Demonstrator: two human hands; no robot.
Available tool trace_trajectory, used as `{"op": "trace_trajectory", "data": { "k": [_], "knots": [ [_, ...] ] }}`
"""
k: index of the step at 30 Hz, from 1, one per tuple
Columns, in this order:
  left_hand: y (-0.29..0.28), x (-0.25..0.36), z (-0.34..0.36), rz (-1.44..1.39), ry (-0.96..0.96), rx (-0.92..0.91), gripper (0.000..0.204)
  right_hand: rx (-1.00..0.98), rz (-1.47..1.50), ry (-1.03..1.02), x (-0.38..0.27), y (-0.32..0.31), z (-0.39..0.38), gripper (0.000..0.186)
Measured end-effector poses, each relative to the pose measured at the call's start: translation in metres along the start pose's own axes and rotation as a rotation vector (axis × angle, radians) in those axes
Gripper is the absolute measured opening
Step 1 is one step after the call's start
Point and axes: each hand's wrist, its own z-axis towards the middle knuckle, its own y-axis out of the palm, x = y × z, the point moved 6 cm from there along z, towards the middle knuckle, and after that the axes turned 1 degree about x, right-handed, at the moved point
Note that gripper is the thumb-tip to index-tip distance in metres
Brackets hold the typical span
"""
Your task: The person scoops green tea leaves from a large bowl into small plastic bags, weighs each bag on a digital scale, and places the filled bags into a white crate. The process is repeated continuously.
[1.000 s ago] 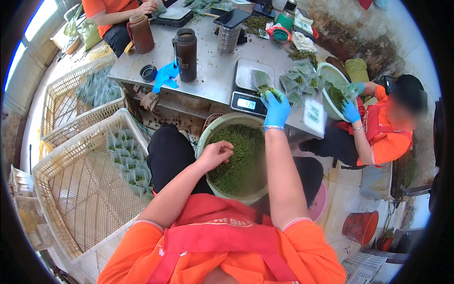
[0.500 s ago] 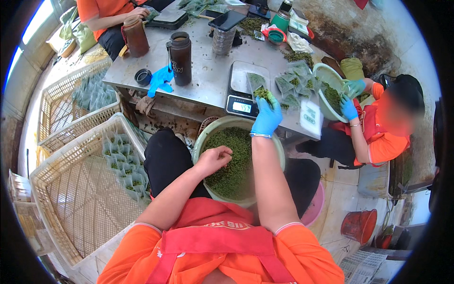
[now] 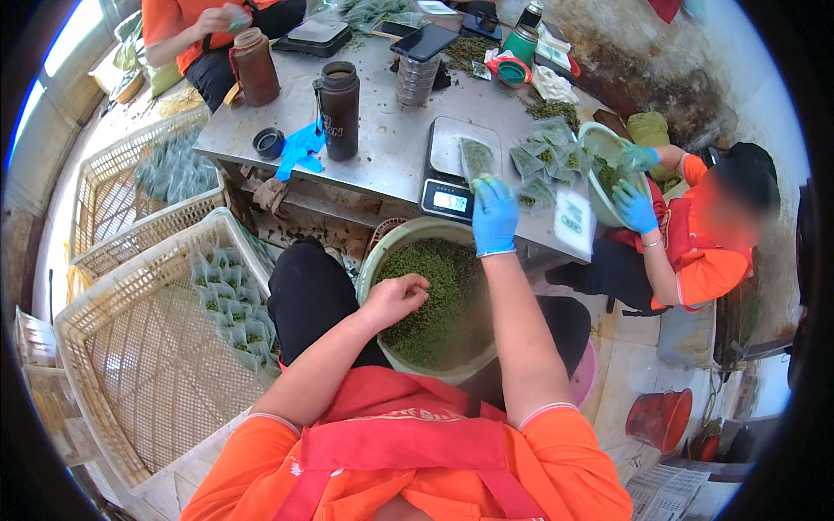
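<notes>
My bare left hand (image 3: 395,300) hangs over a pale green basin (image 3: 368,267) of small green dried leaves (image 3: 434,300), its fingers curled together; what they hold, if anything, is hidden. In a blue glove, my right hand (image 3: 497,215) reaches to a digital scale (image 3: 440,146) on the table's near edge. Its bent fingers close on the near end of a small clear plastic bag (image 3: 475,157) with green leaves inside, lying on the weighing plate. The scale's display is lit. Several filled bags (image 3: 547,154) lie just right of the scale.
A metal table (image 3: 387,165) carries a dark bottle (image 3: 340,113), a brown bottle (image 3: 254,69) and a blue glove (image 3: 301,149). Plastic crates (image 3: 130,373) with filled bags stand at left. A gloved co-worker (image 3: 695,234) handles another basin (image 3: 599,187) at right; another person (image 3: 187,39) sits far left.
My right hand has moved from holding leaves at the bag's mouth to closing over the bag's near end. The scale's reading has changed. My left hand stays over the basin.
</notes>
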Motion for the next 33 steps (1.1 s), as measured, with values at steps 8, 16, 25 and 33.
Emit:
{"op": "trace_trajectory", "data": {
  "k": [8, 16, 25, 33],
  "knots": [
    [0.000, 0.005, 0.000, 0.058, 0.010, -0.004, 0.025, -0.048, -0.218, 0.267, 0.023, -0.007, 0.006, 0.047],
    [0.000, 0.004, 0.001, 0.059, -0.006, -0.020, 0.025, -0.188, -0.195, 0.700, 0.048, 0.009, 0.021, 0.080],
    [-0.001, 0.012, 0.001, 0.142, 0.030, 0.007, 0.025, 0.061, 0.416, 0.666, 0.035, -0.018, -0.054, 0.048],
    [-0.001, 0.005, 0.001, 0.086, 0.016, 0.038, 0.025, -0.435, -0.149, 0.165, -0.032, 0.017, -0.065, 0.065]
  ]
}}
